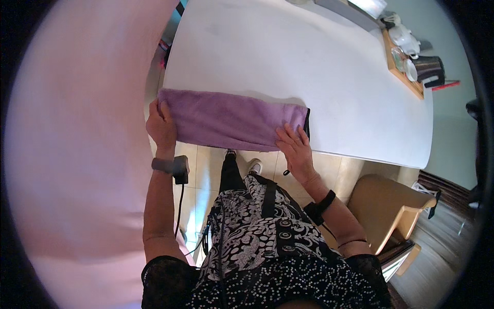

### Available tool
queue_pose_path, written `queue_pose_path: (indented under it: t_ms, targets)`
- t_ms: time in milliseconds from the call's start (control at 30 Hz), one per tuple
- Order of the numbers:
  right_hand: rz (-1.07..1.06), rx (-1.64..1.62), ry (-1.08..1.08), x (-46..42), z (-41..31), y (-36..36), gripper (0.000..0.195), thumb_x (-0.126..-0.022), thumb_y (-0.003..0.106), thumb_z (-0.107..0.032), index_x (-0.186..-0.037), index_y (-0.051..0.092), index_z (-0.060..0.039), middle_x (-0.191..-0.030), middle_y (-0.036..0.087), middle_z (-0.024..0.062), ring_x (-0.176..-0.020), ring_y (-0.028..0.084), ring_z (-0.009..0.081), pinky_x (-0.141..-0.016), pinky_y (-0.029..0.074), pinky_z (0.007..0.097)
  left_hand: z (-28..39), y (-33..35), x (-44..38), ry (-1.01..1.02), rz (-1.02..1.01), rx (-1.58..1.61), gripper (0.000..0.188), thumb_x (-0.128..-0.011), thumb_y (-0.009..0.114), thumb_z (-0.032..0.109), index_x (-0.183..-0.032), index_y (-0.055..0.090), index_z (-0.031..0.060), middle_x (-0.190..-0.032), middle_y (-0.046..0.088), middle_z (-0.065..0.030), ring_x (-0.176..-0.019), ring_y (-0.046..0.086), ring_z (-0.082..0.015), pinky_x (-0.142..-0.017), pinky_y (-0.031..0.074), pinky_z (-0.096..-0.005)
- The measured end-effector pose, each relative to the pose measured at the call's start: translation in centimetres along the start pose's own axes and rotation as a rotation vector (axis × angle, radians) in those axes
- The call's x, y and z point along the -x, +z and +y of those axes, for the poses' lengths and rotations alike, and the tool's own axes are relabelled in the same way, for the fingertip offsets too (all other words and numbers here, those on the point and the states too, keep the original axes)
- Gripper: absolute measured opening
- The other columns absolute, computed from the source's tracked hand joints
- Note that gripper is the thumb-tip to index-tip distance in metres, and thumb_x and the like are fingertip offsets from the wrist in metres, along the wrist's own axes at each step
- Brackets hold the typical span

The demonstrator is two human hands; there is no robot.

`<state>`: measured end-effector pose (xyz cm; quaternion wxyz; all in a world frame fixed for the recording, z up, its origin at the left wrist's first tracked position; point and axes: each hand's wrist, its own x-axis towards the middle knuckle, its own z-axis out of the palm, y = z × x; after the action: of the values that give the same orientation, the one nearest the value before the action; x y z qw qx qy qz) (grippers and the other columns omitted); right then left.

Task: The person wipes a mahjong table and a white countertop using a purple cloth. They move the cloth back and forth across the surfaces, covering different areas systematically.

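Observation:
A purple plush towel point(227, 117), folded into a long strip with a black trim at its right end, lies along the near edge of a white table point(301, 54). At its left end, my left hand point(161, 125) grips the towel's edge, thumb on top and the other fingers partly hidden. My right hand point(296, 148) rests with spread fingers on the near right corner of the towel. Whether any cloth is pinched under those fingers cannot be seen. A strap with a black device sits on each wrist.
A wooden tray point(403, 79) holding a white teapot point(403, 38) and cups stands at the table's far right, beside a dark kettle point(428, 71). Pink fabric point(81, 135) fills the left side. A tan chair point(386, 197) stands at the lower right.

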<state>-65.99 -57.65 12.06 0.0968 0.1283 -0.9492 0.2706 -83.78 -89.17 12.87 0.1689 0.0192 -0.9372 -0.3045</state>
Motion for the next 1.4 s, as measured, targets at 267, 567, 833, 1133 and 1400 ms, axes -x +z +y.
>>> queue_pose_path:
  t_ms: [267,567,833,1133,1400]
  targets:
    - [0.102,0.174,0.075,4.1,2.6,-2.7,0.015,-0.077,0.060,-0.005,-0.092,0.058,-0.0076,-0.131,0.052,0.0078,-0.127,0.043,0.0253,-0.105,0.030,0.0488,5.8,1.7,1.3,0.065,-0.222,-0.310,0.032,-0.089,0.052,0.031,-0.112,0.055,0.0086,-0.092,0.065,-0.0148,-0.079,0.063,-0.0346,-0.066,0.049,-0.0429]
    - [0.442,0.006,0.362,2.7,3.2,-4.1,0.025,-0.078,0.062,-0.004,-0.103,0.058,-0.0042,-0.120,0.056,0.0149,-0.115,0.051,0.0338,-0.096,0.038,0.0518,6.0,0.4,6.2,0.578,-0.161,0.008,0.035,-0.080,0.060,0.005,-0.115,0.055,0.0034,-0.120,0.054,-0.0155,-0.113,0.050,-0.0347,-0.098,0.038,-0.0420]
    - [0.116,0.407,0.484,1.1,3.4,-0.8,0.058,-0.080,0.061,-0.022,-0.134,0.044,-0.0114,-0.147,0.030,0.0118,-0.137,0.024,0.0305,-0.109,0.016,0.0541,6.1,0.5,7.0,0.720,-0.711,-0.204,0.083,-0.064,0.078,0.032,-0.136,0.039,0.0156,-0.148,0.027,-0.0106,-0.138,0.021,-0.0330,-0.107,0.018,-0.0552]
    - [0.057,0.450,0.480,1.7,3.5,-1.1,0.062,-0.083,0.053,-0.031,-0.140,0.037,-0.0143,-0.149,0.026,0.0117,-0.138,0.022,0.0314,-0.110,0.014,0.0547,6.4,1.0,6.6,0.753,-0.720,-0.216,0.084,-0.061,0.079,0.038,-0.135,0.041,0.0217,-0.147,0.028,-0.0109,-0.137,0.021,-0.0365,-0.105,0.017,-0.0605]
    - [0.088,0.410,0.439,1.7,3.3,-1.0,0.057,-0.089,0.044,-0.036,-0.140,0.037,-0.0136,-0.149,0.028,0.0120,-0.139,0.022,0.0312,-0.111,0.011,0.0523,7.4,1.3,5.0,0.741,-0.812,-0.085,0.078,-0.067,0.072,0.049,-0.134,0.042,0.0215,-0.146,0.028,-0.0108,-0.137,0.019,-0.0354,-0.104,0.017,-0.0616]
